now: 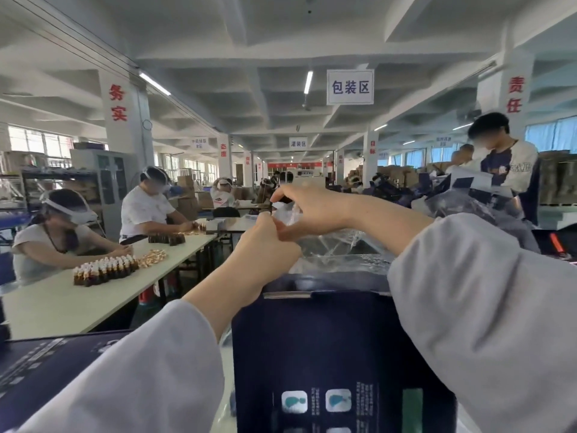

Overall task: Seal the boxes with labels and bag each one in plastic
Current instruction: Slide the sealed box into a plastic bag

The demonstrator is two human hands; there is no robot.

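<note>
The tall dark navy cardboard box (312,339) stands upright just in front of the person, and the clear crumpled plastic bag (331,245) is above its top edge. The left hand (265,245) has curled fingers that pinch the bag's edge. The right hand (303,210), touching the left hand, pinches the same plastic between thumb and bent fingers.

Bright daylight from side windows (37,145) and ceiling tubes (308,82); wide-angle edges bow, slightly soft.

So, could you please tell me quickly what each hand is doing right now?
Left hand: closed, fingers pinching the clear plastic bag.
Right hand: closed, fingers pinching the same bag near its top.
</note>
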